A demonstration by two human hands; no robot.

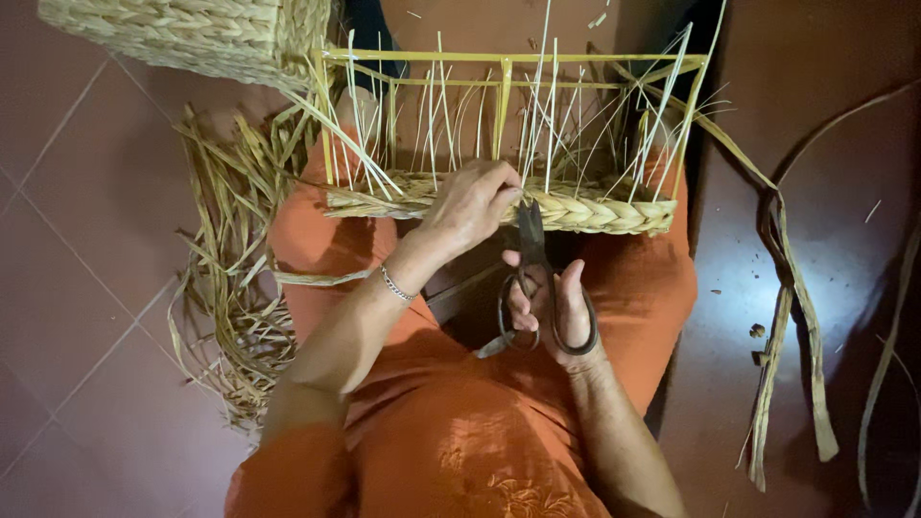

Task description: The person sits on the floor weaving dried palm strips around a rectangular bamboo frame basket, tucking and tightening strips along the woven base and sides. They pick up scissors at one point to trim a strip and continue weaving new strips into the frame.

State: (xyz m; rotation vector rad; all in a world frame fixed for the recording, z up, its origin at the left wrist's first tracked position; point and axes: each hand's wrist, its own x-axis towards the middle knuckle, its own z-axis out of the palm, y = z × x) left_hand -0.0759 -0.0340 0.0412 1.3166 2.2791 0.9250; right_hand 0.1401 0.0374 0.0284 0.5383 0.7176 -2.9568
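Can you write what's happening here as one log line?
left hand: pinching braided straw band | right hand: holding scissors, blades at band | yellow wire frame: on lap

Reddish-brown tiled floor (pixel 86 240) with pale grout lines fills the frame, glossier at the right. Dried straw (pixel 230 317) lies scattered at left; a woven basket (pixel 192 34) sits upper left.

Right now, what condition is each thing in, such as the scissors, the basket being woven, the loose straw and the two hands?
Scissors: held in the right hand, blades pointing up at the braid.
Yellow frame: unfinished, bare uprights showing.
Braided row: woven along the frame's near edge.
Left hand: gripping the braid.
Loose straw: scattered in a heap on the floor.
Finished basket: fully woven, at top left.
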